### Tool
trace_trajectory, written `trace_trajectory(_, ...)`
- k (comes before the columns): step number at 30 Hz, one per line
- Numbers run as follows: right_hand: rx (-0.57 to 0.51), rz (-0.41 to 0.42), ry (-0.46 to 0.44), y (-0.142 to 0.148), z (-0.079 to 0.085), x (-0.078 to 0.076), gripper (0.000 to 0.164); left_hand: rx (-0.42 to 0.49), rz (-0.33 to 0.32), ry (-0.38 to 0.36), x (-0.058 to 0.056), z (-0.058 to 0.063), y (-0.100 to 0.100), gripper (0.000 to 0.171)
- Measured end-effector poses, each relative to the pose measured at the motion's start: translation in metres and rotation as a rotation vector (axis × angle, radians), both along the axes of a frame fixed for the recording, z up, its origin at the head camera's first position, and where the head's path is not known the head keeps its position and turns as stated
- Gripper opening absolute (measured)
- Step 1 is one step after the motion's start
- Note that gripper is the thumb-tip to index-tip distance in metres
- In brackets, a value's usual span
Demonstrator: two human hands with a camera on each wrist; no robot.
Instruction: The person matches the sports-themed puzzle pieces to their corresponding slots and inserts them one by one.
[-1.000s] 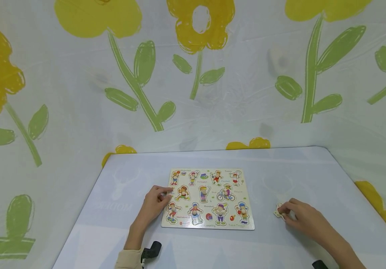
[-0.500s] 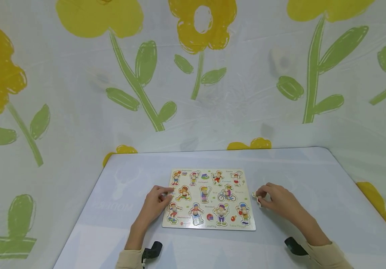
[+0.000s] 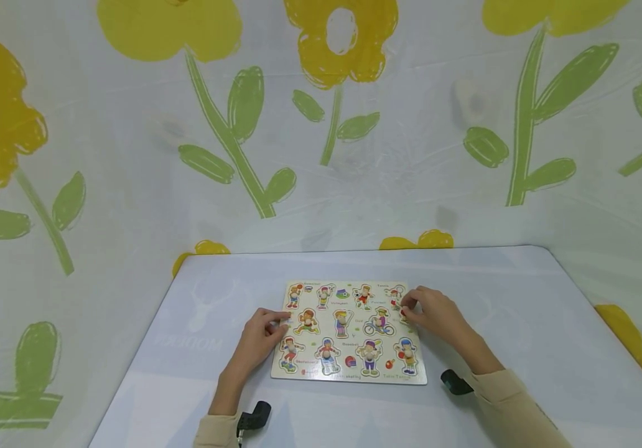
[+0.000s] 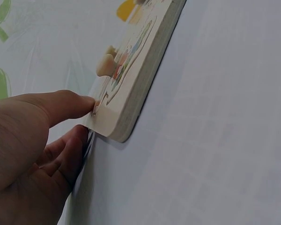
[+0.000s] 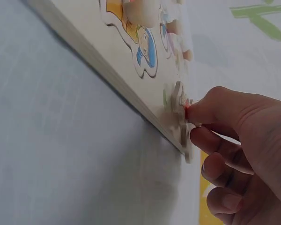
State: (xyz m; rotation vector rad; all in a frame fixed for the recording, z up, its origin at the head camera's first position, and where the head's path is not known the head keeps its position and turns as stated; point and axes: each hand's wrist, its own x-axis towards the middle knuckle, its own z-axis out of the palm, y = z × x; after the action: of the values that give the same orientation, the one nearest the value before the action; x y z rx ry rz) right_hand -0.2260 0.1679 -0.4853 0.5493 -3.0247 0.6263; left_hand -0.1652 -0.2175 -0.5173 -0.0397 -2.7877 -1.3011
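Observation:
A cream puzzle board (image 3: 325, 323) with colourful sports figures lies flat on the table. My left hand (image 3: 259, 333) holds its left edge; in the left wrist view the thumb (image 4: 79, 105) rests on the top face near a corner, the other fingers curled beside the edge. At the right edge, my right hand (image 3: 435, 314) pinches a small knobbed puzzle piece (image 5: 179, 101) between thumb and forefinger. This piece stands tilted close over the board and sticks out past its edge. Fingers partly cover it, so its picture is mostly hidden.
Round wooden knobs (image 4: 105, 65) rise from the board's figures. The pale table (image 3: 354, 423) meets a fabric wall (image 3: 410, 186) with printed flowers at the back. Black wrist devices (image 3: 255, 417) sit at both cuffs.
My right hand has carried the puzzle piece left and away from me, from the table at the right to the board's right edge. My left hand has stayed at the left edge.

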Motion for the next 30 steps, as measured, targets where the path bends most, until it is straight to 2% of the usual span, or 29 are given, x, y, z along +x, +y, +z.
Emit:
trace_trajectory(6,-0.005,-0.016,-0.015,-0.011,-0.004,-0.011,0.010,0.005,0.002,-0.011,0.000,0.001,0.000,0.028)
trace_trajectory(13,-0.019,-0.062,0.008,-0.019,-0.008,-0.020,0.014,0.017,-0.005,-0.007,0.001,0.003,0.000,0.028)
trace_trajectory(22,-0.041,-0.086,-0.016,-0.020,-0.006,-0.022,0.016,0.009,-0.008,-0.001,0.000,0.002,0.001,0.028)
trace_trajectory(30,-0.029,-0.058,-0.049,-0.022,-0.007,-0.024,0.015,0.007,-0.004,-0.003,0.000,0.001,0.000,0.027)
